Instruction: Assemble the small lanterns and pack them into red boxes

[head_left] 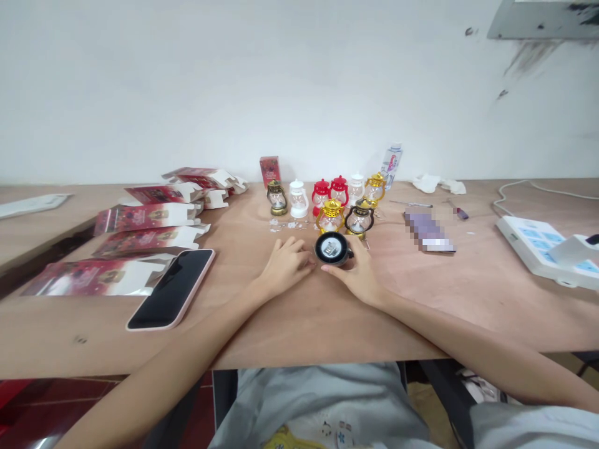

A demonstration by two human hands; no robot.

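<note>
With right hand (358, 277) in half-closed grip round small black plastic lantern (333, 248) and open left hand (283, 266) steadying, apparently tipping its base into view.

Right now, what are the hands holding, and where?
The right hand holds a tipped black lantern around its round base; the left hand rests beside it.

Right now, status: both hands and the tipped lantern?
Left hand flat on the table, beside the black lantern. Right hand cupped round it, lantern on its side, base toward camera. Row of lanterns upright close behind.
</note>
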